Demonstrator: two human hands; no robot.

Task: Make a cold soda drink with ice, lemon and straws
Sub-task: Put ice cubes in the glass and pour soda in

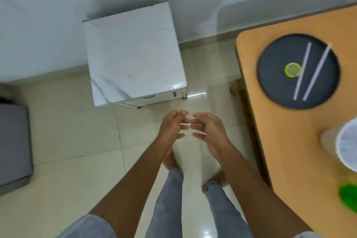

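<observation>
Left hand [172,128] and right hand [208,128], fingers loosely curled, fingertips nearly meeting, hold nothing above the floor; no writing readable.

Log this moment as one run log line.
left hand open | right hand open | lemon slice, straws on plate

1. Soft, even indoor light; the scene is fairly bright, with a cool cast on the wall.
2. Glare spots shine on the floor tiles [195,94] and the white cabinet [135,52] edge.
3. Motion blur smears the right side, worst at the green object [348,198].
4. Wide-angle bending curves the surface [286,141] edge.
</observation>
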